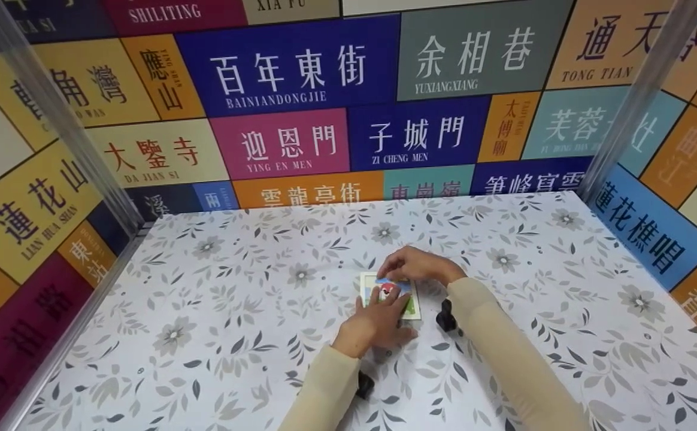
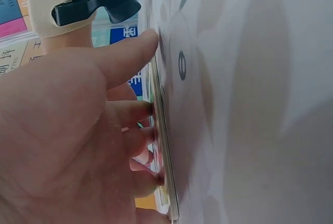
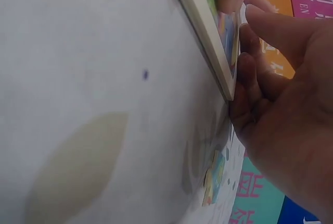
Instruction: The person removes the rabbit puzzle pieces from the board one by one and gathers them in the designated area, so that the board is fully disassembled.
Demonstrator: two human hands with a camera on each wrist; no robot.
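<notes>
A small jigsaw puzzle board [image 1: 416,307] with a pale frame and a colourful picture lies flat on the table. My left hand [image 1: 375,323] is spread over its near part, fingertips on the picture and thumb off to the right. In the left wrist view, the fingertips rest along the thin board edge [image 2: 165,156]. My right hand [image 1: 417,264] is at the far edge of the board, its fingers loosely bent and fingertips close to the top left corner. Between its thumb and fingers no held piece shows. Part of the picture is hidden under both hands.
Beyond the board in the right wrist view lies a loose puzzle piece [image 3: 213,179] on the table. A white cloth [image 1: 252,359] with grey leaves and flowers covers the table. Panels with coloured lettering [image 1: 288,66] stand behind it. Black wrist mounts [image 1: 446,316] hang under both cuffs.
</notes>
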